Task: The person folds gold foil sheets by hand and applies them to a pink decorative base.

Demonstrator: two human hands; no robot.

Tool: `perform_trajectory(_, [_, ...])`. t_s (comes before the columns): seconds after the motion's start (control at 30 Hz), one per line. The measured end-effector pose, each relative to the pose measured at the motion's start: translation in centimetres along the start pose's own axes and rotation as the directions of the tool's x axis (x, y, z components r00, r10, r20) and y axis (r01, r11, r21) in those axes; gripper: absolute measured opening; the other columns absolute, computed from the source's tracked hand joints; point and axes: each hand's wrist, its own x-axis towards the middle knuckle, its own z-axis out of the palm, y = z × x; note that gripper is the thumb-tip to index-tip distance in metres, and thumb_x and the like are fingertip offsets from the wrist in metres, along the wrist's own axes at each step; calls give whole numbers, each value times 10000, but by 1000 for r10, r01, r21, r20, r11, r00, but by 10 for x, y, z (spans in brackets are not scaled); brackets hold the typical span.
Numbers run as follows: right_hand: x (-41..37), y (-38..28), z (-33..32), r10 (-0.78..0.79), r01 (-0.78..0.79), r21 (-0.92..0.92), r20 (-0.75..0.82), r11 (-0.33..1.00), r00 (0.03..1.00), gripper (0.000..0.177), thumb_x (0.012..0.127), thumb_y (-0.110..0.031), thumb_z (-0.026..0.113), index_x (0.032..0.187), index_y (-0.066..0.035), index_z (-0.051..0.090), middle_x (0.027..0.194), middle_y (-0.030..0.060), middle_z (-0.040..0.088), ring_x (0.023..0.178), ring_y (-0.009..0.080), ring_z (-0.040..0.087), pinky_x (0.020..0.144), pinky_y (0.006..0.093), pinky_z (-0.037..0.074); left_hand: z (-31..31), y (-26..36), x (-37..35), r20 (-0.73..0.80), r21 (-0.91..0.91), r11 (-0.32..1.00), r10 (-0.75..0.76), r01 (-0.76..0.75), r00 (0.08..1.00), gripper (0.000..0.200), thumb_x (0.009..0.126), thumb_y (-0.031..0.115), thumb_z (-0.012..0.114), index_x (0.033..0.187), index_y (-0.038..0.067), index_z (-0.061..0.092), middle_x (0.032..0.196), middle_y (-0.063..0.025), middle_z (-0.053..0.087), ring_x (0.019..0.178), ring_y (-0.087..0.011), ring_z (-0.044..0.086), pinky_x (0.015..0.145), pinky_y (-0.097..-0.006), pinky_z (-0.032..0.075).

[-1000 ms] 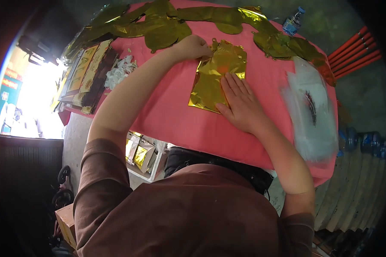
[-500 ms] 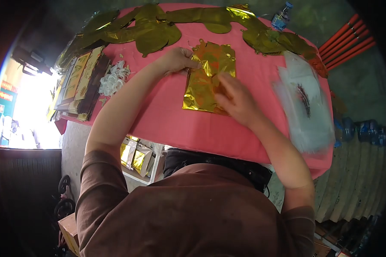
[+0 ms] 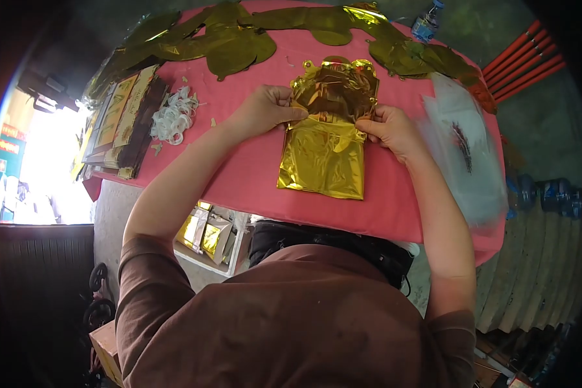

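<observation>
A shiny gold foil piece [image 3: 322,158] lies partly folded on the pink tablecloth [image 3: 239,174]; its upper part is raised and bent. My left hand [image 3: 265,111] pinches its left edge at mid-height, thumb and fingers closed. On the opposite side my right hand [image 3: 389,130] is closed on the right edge. Both hands are at about the same height, with the foil stretched between them. The lower half of the foil lies flat toward me.
Gold foil shapes [image 3: 233,55] run along the far edge. Left are stacked printed packs [image 3: 119,123] and white bands [image 3: 174,115]. Clear plastic bags [image 3: 459,152] lie right, a water bottle [image 3: 427,22] stands far right, and a box of foil packs [image 3: 210,238] sits below.
The foil's upper part has opened out and its lower end has moved toward me. My right hand has moved from the foil's front to its right edge and closed on it.
</observation>
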Motion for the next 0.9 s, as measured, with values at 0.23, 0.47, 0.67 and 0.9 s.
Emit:
perform_trajectory(0.23, [1, 7, 0, -84, 80, -105, -34, 991, 996, 134, 802, -73, 666, 929, -34, 650, 754, -29, 606, 579, 34, 474, 494, 184, 350, -4, -7, 2, 44, 24, 999, -43, 42, 998, 122, 821, 124, 690, 897, 36, 654, 713, 26, 627, 607, -14, 531, 536, -176, 425])
perform_trajectory(0.47, [-7, 21, 15, -390, 352, -270, -100, 896, 915, 194, 771, 42, 611, 965, 36, 615, 867, 24, 621, 717, 159, 571, 697, 270, 452, 11, -6, -16, -41, 467, 824, 382, -320, 923, 91, 778, 42, 668, 812, 8, 590, 710, -47, 579, 644, -174, 568, 582, -288, 446])
perform_trajectory(0.67, [-29, 11, 15, -693, 503, -849, 265, 162, 671, 202, 671, -2, 606, 870, 7, 579, 820, 98, 514, 767, 273, 576, 628, 314, 480, 15, 1, -26, 105, 665, 552, 598, -503, 795, 166, 710, 12, 592, 871, 53, 592, 838, -103, 574, 799, -302, 580, 647, -389, 486])
perform_trajectory(0.9, [-28, 8, 22, -672, 481, -861, 455, -165, 585, 104, 702, -67, 563, 801, -34, 563, 807, 68, 490, 744, 216, 571, 579, 329, 492, 12, 4, -29, 239, 786, 276, 689, -553, 684, 171, 702, 18, 592, 868, 60, 588, 906, -59, 570, 880, -253, 567, 738, -373, 486])
